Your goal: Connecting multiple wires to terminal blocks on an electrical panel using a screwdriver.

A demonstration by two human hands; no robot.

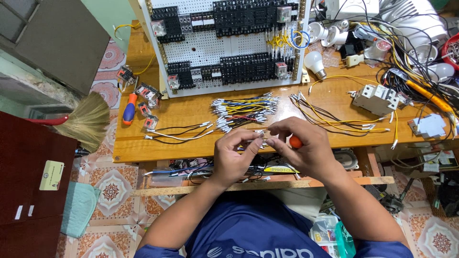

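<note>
Left hand [233, 155] and right hand [306, 145] meet above the near edge of the wooden desk [201, 114], fingertips drawn together. Between them they pinch a short wire end with a white ferrule [264, 139]; the left thumb and forefinger are closed on it from one side, the right fingertips from the other. The right hand also has its palm and lower fingers wrapped around a tool with an orange handle [296, 142], of which only the butt shows; its type cannot be told.

Just beyond the hands lies a bundle of short ferruled wires [244, 109] in mixed colours. To the left of it lie loose black and white wires [179, 134], to the right yellow and black wires [334, 119]. A white perforated panel carrying black relay sockets [229, 43] stands upright at the back of the desk. A circuit breaker [377, 99] sits to the right, a blue and orange screwdriver [129, 108] to the far left.
</note>
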